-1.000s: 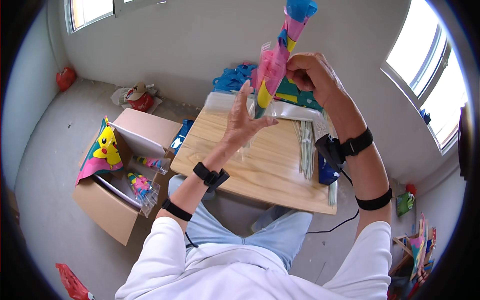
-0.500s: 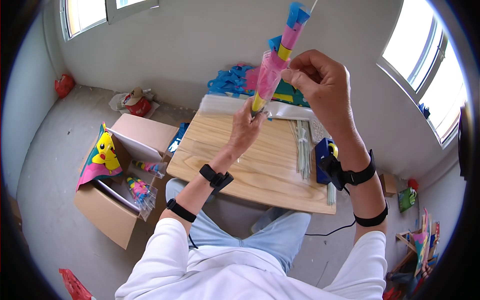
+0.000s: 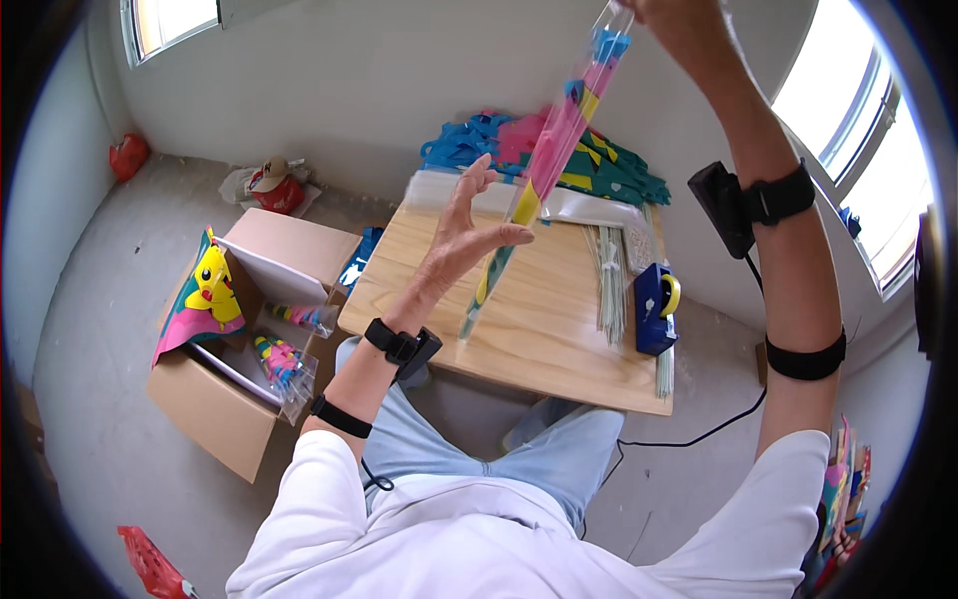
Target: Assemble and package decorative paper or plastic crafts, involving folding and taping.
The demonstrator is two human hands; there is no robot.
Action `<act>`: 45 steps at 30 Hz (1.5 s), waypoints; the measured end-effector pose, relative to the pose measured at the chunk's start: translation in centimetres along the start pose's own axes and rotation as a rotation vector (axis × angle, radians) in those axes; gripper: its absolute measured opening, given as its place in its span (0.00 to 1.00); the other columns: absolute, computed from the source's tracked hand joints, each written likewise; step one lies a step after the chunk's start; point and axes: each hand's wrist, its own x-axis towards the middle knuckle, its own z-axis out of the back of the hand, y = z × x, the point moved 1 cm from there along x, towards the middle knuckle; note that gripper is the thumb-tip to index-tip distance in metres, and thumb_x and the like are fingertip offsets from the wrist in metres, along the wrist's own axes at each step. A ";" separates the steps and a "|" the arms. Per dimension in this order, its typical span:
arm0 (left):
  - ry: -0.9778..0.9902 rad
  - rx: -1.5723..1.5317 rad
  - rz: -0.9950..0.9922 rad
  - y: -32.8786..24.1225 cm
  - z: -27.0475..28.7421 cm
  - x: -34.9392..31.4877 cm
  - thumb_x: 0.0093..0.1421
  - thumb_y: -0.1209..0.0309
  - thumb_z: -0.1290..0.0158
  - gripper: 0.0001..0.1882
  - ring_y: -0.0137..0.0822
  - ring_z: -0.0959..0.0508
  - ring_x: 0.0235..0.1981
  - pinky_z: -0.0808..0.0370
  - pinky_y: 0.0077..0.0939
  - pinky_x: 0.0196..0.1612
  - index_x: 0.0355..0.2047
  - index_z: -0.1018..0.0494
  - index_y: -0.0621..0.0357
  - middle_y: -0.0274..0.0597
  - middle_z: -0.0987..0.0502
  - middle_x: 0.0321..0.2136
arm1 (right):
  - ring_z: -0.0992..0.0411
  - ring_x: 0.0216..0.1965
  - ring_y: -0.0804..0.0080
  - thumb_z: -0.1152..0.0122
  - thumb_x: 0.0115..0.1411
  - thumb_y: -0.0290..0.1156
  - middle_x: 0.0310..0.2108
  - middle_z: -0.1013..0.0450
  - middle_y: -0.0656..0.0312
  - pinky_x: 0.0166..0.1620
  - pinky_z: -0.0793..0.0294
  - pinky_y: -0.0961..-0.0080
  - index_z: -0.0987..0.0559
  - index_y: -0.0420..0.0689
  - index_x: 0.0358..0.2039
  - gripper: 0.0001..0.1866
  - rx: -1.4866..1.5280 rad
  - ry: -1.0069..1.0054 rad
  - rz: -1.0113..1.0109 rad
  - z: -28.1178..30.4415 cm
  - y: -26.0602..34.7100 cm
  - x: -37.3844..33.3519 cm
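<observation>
Right hand (image 3: 694, 30) rose, pinching wrapper's (image 3: 557, 150) top; left hand (image 3: 461, 235) spread (bare tabletop (image 3: 539, 364) edge below).

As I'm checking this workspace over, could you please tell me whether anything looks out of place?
Mildly, yes: a colourful sheet is draped over the side of the cardboard box, whereas wrapped rolls lie inside.

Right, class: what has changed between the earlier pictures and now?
The right hand has moved up to the top of the clear sleeve, which has slid up over the colourful roll. The left hand, closed around the lower part half a second ago, has opened. The cardboard box and wooden table stayed put.
</observation>
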 end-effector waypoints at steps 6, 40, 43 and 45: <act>0.088 0.072 0.060 3.6 0.2 -3.1 0.39 0.56 0.23 0.63 0.46 0.39 0.69 0.42 0.39 0.69 0.71 0.47 0.58 0.53 0.35 0.64 | 0.28 0.17 0.77 0.34 0.58 0.25 0.17 0.25 0.60 0.23 0.29 0.78 0.20 0.36 0.21 0.09 0.304 -0.125 -0.290 1.5 -0.3 3.3; -0.156 0.784 0.405 17.5 8.0 4.3 0.57 0.69 0.40 0.15 0.47 0.18 0.41 0.19 0.38 0.38 0.42 0.25 0.64 0.55 0.22 0.39 | 0.21 0.30 0.77 0.39 0.64 0.22 0.28 0.23 0.64 0.35 0.23 0.80 0.22 0.37 0.31 0.04 1.072 -0.014 -1.617 -12.1 10.0 -41.2; -0.260 -0.100 0.866 20.0 6.9 -2.8 0.65 0.65 0.44 0.17 0.50 0.19 0.47 0.19 0.41 0.47 0.45 0.30 0.67 0.56 0.23 0.45 | 0.21 0.30 0.76 0.40 0.64 0.22 0.29 0.22 0.62 0.36 0.23 0.80 0.21 0.37 0.32 0.04 1.183 0.018 -1.538 -12.4 10.3 -40.4; -0.309 -0.577 1.018 20.9 5.0 -4.9 0.69 0.66 0.48 0.17 0.51 0.22 0.53 0.19 0.43 0.51 0.51 0.33 0.67 0.57 0.23 0.47 | 0.21 0.31 0.76 0.39 0.65 0.23 0.30 0.22 0.61 0.37 0.23 0.79 0.21 0.37 0.32 0.04 1.246 0.044 -1.558 -12.1 10.9 -39.2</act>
